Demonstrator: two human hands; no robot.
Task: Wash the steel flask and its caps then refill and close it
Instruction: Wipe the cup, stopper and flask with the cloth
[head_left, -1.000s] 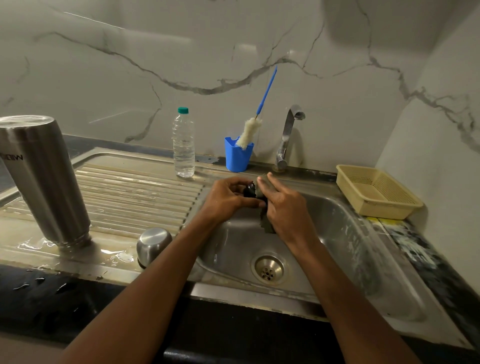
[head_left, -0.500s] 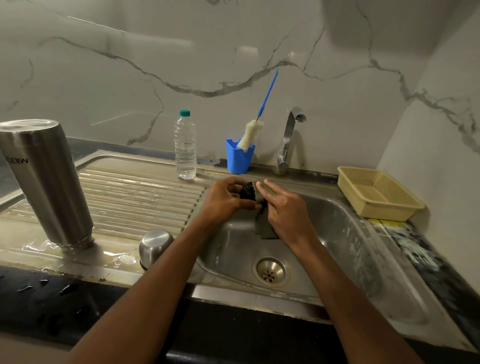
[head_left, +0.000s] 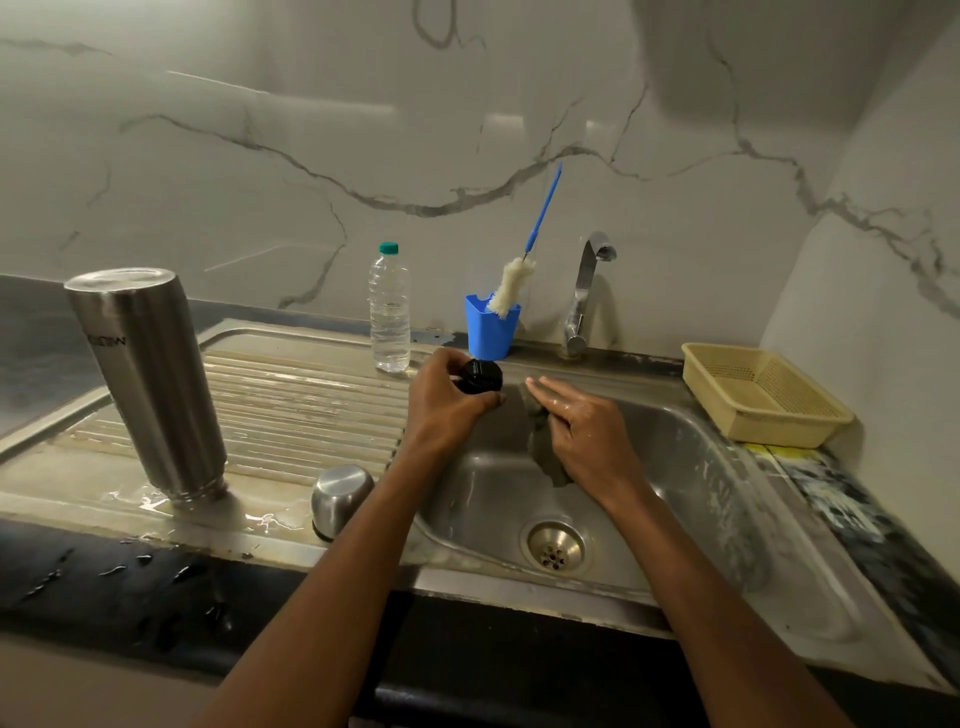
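Note:
The steel flask (head_left: 148, 384) stands upside down on the wet drainboard at the left. A steel outer cap (head_left: 340, 500) sits mouth-down near the drainboard's front edge. My left hand (head_left: 447, 402) grips a black inner cap (head_left: 482, 376) over the sink's left rim. My right hand (head_left: 584, 428) is a short way to the right of it, over the basin, holding a dark grey scrub pad (head_left: 545, 452) that hangs below the fingers. The two hands are apart.
A steel sink (head_left: 691, 467) with a drain (head_left: 555, 545) lies below the hands. Behind it stand a tap (head_left: 584, 291), a blue cup (head_left: 491, 332) with a bottle brush (head_left: 517, 286), and a plastic water bottle (head_left: 389, 312). A beige basket (head_left: 761, 395) rests at the right.
My hands were pressed together, scrubbing the black cap with the pad. Now they have parted: the left hand lifted the cap up and left, the right hand drew back with the pad.

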